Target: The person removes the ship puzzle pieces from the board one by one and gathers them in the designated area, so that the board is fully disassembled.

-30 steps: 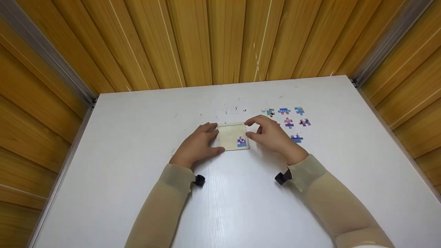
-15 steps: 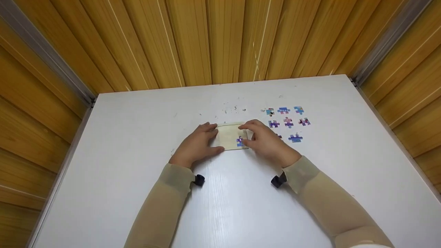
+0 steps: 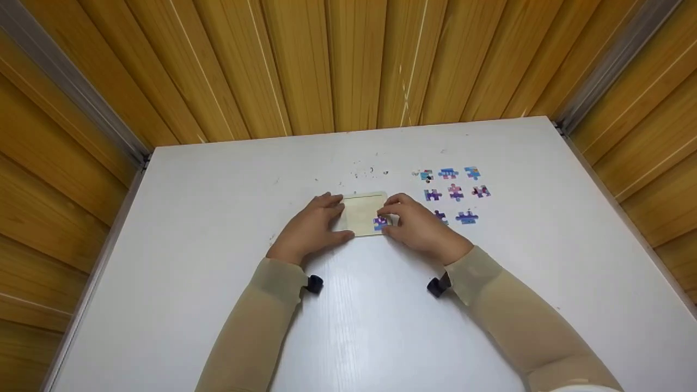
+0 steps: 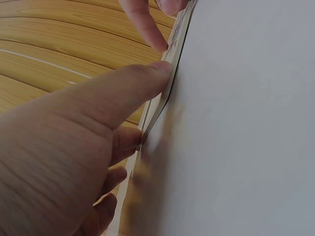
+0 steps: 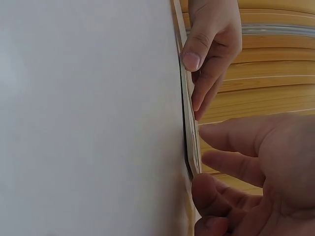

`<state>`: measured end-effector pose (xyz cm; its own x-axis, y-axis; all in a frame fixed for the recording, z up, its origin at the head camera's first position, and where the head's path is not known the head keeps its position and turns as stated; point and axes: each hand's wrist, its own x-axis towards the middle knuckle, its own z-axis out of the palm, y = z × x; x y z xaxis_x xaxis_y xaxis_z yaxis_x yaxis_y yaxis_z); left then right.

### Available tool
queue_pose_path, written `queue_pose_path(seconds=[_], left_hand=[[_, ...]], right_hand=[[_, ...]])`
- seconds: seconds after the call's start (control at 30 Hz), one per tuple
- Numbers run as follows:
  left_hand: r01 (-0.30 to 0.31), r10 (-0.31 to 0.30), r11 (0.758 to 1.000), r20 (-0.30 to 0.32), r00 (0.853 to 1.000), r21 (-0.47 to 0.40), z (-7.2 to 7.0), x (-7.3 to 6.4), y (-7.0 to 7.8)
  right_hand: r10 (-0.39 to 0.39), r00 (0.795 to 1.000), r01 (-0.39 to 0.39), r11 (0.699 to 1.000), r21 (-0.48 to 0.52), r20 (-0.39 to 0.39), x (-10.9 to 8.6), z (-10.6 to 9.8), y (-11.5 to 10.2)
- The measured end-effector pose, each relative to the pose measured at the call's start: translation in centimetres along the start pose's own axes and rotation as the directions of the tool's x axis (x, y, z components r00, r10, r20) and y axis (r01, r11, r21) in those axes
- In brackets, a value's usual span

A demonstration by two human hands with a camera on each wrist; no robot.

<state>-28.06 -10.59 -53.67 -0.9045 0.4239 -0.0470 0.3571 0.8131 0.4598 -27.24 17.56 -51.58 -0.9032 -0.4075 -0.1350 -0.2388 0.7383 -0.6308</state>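
A small pale wooden puzzle tray (image 3: pixel 360 215) lies flat on the white table. One purple and blue puzzle piece (image 3: pixel 378 224) sits in its lower right corner. My left hand (image 3: pixel 309 228) holds the tray's left side, thumb on the near edge and fingers at the far left corner; the left wrist view shows the thumb (image 4: pixel 152 78) against the rim. My right hand (image 3: pixel 422 226) is bent over the tray's right side. Its index finger and thumb stand at the far and near sides of the corner piece, pinching it. In the right wrist view its fingers (image 5: pixel 231 135) reach the rim.
Several loose puzzle pieces (image 3: pixel 456 192) lie in rows to the right of the tray, one partly behind the right hand. Small dark marks (image 3: pixel 371 171) dot the table (image 3: pixel 218 218) beyond the tray. Yellow wood-pattern panels (image 3: pixel 305 65) stand behind and at both sides.
My right hand has moved left and slightly nearer, from the tray's right edge onto the corner piece, uncovering loose pieces behind it. My left hand stays in place.
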Motion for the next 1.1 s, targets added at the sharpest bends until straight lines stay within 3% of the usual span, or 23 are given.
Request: queue_pose_path(seconds=[0.3,0.87,1.1], left_hand=[[-0.002,0.003,1.0,-0.006,1.0,0.004,0.1,0.18,0.0],[0.008,-0.008,1.0,-0.006,1.0,-0.009,0.12,0.08,0.13],[-0.02,0.02,1.0,-0.016,1.0,-0.011,-0.02,-0.02,0.04]], right_hand=[[-0.009,1.0,0.008,0.998,-0.058,-0.011,-0.05,0.01,0.07],[0.03,0.999,-0.029,0.998,-0.051,0.012,0.14,0.49,-0.32],[-0.024,1.0,0.025,0.995,-0.094,0.017,0.18,0.49,-0.34]])
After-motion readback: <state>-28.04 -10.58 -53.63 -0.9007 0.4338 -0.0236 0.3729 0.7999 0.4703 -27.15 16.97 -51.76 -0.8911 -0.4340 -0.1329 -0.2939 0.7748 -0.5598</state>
